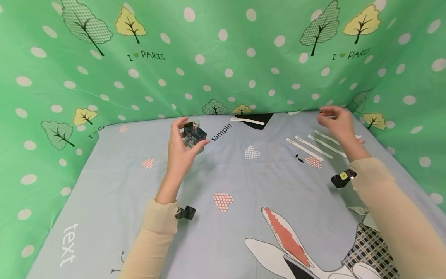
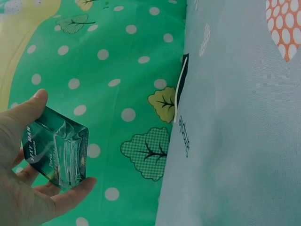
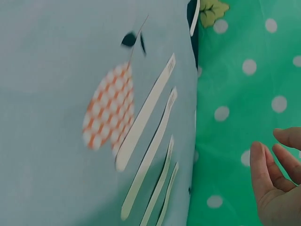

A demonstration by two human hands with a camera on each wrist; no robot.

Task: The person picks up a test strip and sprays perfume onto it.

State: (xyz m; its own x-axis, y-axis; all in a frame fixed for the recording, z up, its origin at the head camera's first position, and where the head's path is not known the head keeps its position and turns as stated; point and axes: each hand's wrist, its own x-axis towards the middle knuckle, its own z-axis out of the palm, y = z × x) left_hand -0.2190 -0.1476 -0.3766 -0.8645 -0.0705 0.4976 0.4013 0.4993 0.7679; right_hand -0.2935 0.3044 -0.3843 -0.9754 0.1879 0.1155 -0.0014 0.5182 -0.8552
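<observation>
My left hand (image 1: pixel 179 149) grips a dark, square glass perfume bottle (image 1: pixel 194 133) above the table, thumb on one side and fingers on the other. Its bare spray nozzle (image 1: pixel 196 124) points up in the head view. White lettering shows on the bottle (image 2: pixel 51 148) in the left wrist view. My right hand (image 1: pixel 337 122) hovers over the far right of the table, fingers loosely bent. In the right wrist view no object shows between thumb and fingers of that hand (image 3: pixel 277 181). Several white paper test strips (image 1: pixel 310 146) lie side by side below it.
Another white strip (image 1: pixel 248 121) lies apart at the back, over a dark printed patch (image 1: pixel 258 123). A grey-blue printed cloth (image 1: pixel 115 174) covers the table. Green dotted fabric (image 1: pixel 223 58) hangs behind it and at the sides. Small black cameras are strapped to both wrists.
</observation>
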